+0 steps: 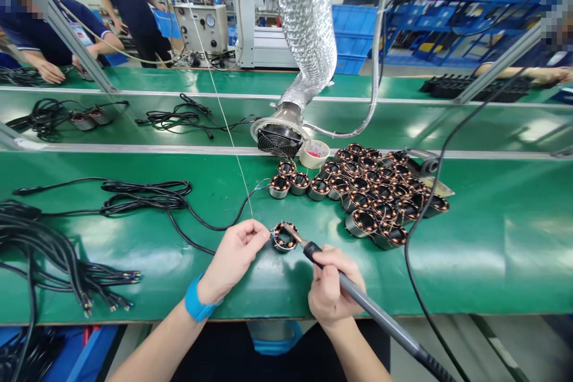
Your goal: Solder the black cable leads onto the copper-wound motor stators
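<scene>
My right hand (335, 286) is wrapped round the grey handle of a soldering iron (373, 310). The iron's tip meets the top of a motor stator (285, 237) with copper windings, which stands upright on the green bench. At the stator's left side, my left hand (242, 250) is closed in a pinch. A thin solder wire (219, 95) runs down from above into its fingertips, where small lead ends also show; exactly which strands are pinched is hard to make out. A blue band circles my left wrist.
Several stators (358, 185) stand grouped behind, beside a small round tub (314, 154) and a fume extractor hose (308, 30). Black cables (147, 197) and a cable bundle (49, 250) lie left. The iron's cord (412, 274) hangs right. Other people work across the bench.
</scene>
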The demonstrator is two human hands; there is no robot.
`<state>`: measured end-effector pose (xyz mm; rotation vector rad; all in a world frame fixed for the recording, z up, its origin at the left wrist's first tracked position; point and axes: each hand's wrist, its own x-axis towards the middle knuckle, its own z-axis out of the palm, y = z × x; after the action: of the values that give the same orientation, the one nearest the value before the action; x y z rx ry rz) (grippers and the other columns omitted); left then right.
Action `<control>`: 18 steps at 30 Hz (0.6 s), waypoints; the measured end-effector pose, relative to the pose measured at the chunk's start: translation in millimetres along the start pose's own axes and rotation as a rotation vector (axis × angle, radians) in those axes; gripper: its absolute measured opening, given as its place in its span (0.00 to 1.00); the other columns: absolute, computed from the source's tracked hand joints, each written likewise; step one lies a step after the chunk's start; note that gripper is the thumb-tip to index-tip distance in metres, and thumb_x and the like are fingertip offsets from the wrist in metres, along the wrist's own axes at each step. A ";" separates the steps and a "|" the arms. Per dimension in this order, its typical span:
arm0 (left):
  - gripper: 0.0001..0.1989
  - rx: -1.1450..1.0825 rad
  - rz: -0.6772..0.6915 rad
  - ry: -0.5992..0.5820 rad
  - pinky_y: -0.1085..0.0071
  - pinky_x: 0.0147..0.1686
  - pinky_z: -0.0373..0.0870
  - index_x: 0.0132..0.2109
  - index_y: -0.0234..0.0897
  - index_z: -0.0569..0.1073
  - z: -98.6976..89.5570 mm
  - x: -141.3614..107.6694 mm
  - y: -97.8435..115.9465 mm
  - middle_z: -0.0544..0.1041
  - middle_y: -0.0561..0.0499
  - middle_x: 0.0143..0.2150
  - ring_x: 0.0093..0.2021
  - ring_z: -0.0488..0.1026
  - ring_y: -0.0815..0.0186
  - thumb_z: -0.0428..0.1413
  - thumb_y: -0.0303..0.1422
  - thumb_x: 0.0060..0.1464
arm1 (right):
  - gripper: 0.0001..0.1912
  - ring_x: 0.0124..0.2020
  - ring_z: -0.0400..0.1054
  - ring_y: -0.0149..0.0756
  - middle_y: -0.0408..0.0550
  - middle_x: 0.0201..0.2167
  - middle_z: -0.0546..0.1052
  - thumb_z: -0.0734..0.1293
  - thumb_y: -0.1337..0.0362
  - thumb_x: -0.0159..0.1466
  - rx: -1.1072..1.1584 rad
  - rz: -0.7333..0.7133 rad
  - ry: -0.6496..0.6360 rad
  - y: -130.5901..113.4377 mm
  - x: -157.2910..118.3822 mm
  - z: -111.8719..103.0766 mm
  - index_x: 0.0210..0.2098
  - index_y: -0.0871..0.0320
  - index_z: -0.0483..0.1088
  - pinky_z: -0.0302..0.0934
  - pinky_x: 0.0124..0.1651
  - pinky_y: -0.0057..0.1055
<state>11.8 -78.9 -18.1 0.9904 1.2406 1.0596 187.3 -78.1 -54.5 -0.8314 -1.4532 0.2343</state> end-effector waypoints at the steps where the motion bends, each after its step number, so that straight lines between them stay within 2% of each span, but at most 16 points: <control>1: 0.15 0.002 0.002 0.001 0.77 0.20 0.44 0.34 0.34 0.69 0.1 -0.1 0.2 0.59 0.59 0.25 0.22 0.46 0.76 0.58 0.43 0.57 | 0.11 0.22 0.70 0.36 0.43 0.24 0.72 0.57 0.70 0.65 0.015 -0.017 0.021 0.6 -0.9 -0.3 0.38 0.56 0.70 0.68 0.27 0.38; 4: 0.15 0.008 0.005 0.005 0.77 0.21 0.44 0.33 0.34 0.70 0.3 -0.2 0.7 0.59 0.58 0.25 0.22 0.47 0.76 0.59 0.43 0.57 | 0.11 0.19 0.67 0.35 0.41 0.20 0.69 0.57 0.70 0.64 0.046 -0.037 0.051 0.5 -0.5 0.3 0.34 0.56 0.70 0.65 0.23 0.37; 13: 0.16 0.011 0.004 0.017 0.77 0.21 0.45 0.33 0.34 0.69 1.0 -0.4 2.5 0.59 0.58 0.25 0.22 0.48 0.76 0.59 0.43 0.57 | 0.12 0.21 0.68 0.37 0.43 0.20 0.71 0.58 0.68 0.63 0.062 0.037 -0.064 -1.0 -0.9 -2.4 0.33 0.55 0.73 0.66 0.26 0.38; 18: 0.16 0.007 0.004 0.018 0.76 0.21 0.45 0.33 0.33 0.70 1.2 0.0 3.2 0.60 0.58 0.25 0.22 0.48 0.76 0.59 0.43 0.56 | 0.12 0.25 0.70 0.39 0.45 0.22 0.72 0.59 0.67 0.64 0.065 0.094 0.007 -2.2 -1.2 -0.5 0.32 0.55 0.74 0.69 0.32 0.42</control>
<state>12.7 -78.2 -14.9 0.9914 1.2581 1.0698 186.9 -80.5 -54.1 -0.8477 -1.3940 0.3475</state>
